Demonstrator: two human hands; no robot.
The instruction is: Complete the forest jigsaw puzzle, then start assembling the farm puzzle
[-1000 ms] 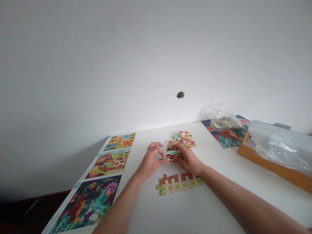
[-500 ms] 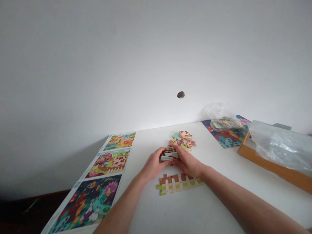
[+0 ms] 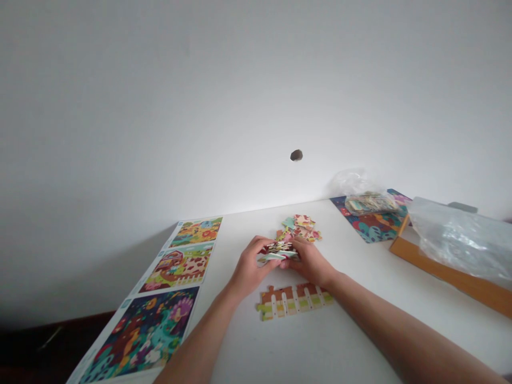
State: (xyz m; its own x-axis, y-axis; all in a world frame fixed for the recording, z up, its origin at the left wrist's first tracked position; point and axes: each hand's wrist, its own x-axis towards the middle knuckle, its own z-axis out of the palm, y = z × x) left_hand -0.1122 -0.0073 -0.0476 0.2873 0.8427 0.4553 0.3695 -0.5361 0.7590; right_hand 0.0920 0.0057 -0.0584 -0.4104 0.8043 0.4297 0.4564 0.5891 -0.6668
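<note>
Between my two hands is a stack of puzzle pieces (image 3: 280,248), its cardboard edges facing me. My left hand (image 3: 251,264) is closed on the stack's left side, thumb in front. From the right, my right hand (image 3: 314,262) grips the same stack, its thumb near the left one. Just beyond lie loose puzzle pieces (image 3: 306,226) in a small heap, partly hidden by my hands. Nearer to me, a joined strip of puzzle pieces (image 3: 294,303) with a white picket fence lies flat, its right end beside my right wrist.
Picture sheets, with a farm picture (image 3: 178,268) in the middle, line the table's left edge. At the back right, a plastic bag of pieces (image 3: 370,202) rests on a dark picture card (image 3: 372,228). An orange-sided box (image 3: 444,274) holds clear plastic (image 3: 460,234). A wall (image 3: 256,106) stands behind.
The stack has been turned or tilted in my hands, so more piece edges show. Both hands have shifted slightly, and my thumbs have come closer together. The fence strip stays put.
</note>
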